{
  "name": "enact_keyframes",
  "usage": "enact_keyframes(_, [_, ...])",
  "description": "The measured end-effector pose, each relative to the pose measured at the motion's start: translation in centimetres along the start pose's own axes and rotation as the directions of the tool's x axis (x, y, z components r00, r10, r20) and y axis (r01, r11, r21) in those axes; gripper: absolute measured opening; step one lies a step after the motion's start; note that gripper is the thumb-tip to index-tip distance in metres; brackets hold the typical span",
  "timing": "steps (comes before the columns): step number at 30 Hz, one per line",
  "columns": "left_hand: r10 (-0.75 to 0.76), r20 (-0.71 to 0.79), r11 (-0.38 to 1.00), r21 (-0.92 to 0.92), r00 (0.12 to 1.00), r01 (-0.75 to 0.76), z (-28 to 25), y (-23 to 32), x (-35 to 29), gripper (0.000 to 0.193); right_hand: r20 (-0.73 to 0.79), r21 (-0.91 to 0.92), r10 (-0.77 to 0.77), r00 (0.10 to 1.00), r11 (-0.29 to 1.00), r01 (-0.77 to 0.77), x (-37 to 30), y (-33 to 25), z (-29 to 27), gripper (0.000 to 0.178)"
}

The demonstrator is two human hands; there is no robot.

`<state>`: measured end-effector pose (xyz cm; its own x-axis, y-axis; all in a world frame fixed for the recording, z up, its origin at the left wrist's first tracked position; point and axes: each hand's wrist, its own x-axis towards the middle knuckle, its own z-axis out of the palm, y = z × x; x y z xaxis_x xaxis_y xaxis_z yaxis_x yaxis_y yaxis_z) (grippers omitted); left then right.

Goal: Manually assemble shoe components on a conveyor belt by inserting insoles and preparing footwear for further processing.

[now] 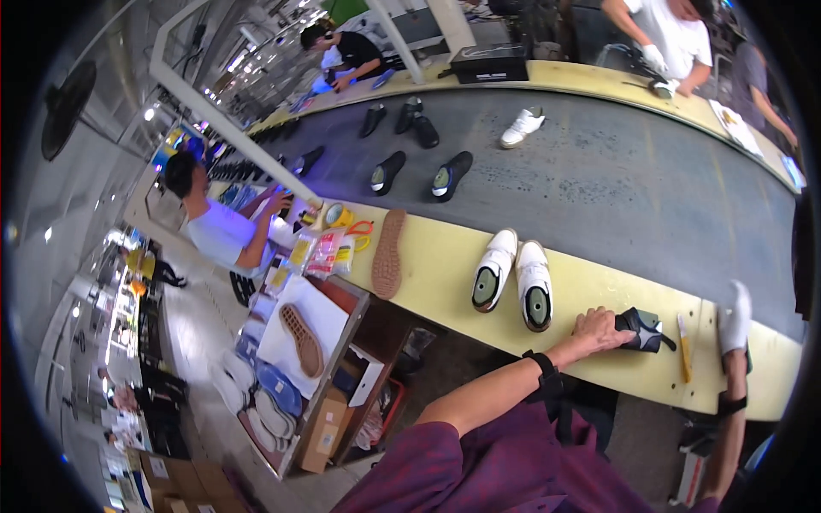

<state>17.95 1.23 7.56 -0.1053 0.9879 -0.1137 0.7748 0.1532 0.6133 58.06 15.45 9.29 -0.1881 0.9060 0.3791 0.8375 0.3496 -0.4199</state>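
My left hand (pixel 599 330) is bare and reaches across the yellow bench edge, its fingers closed on the near end of a small black item with a green panel and a short dark strap (pixel 643 332). The exact kind of that item is unclear. Just right of it lies a yellow-handled cutter knife (pixel 685 349). Farther right, my right hand (pixel 735 318) wears a white glove and is held over the bench, fingers stretched out and slightly blurred. A pair of white shoes (pixel 534 286) with green insoles stands left of my left hand.
A grey conveyor belt (pixel 581 171) carries several black shoes and one white shoe (pixel 522 127). On the bench lie a brown sole (pixel 389 255), orange-handled scissors (pixel 362 228) and plastic packets (pixel 325 252). A shelf unit at left holds soles. Several people sit around the belt.
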Motion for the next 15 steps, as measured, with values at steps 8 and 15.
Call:
enact_keyframes(8, [0.096,0.028,0.993,-0.075,0.995,-0.093,1.1,0.9,-1.7,0.051,0.506,0.391,-0.277,0.817,0.918,0.068,-4.7,-13.6,7.7,0.088])
enact_keyframes(15, [0.186,-0.086,0.982,-0.024,0.979,-0.189,2.4,0.1,-2.9,0.043,0.589,0.321,-0.253,0.767,0.945,0.065,-4.3,-14.4,8.3,0.088])
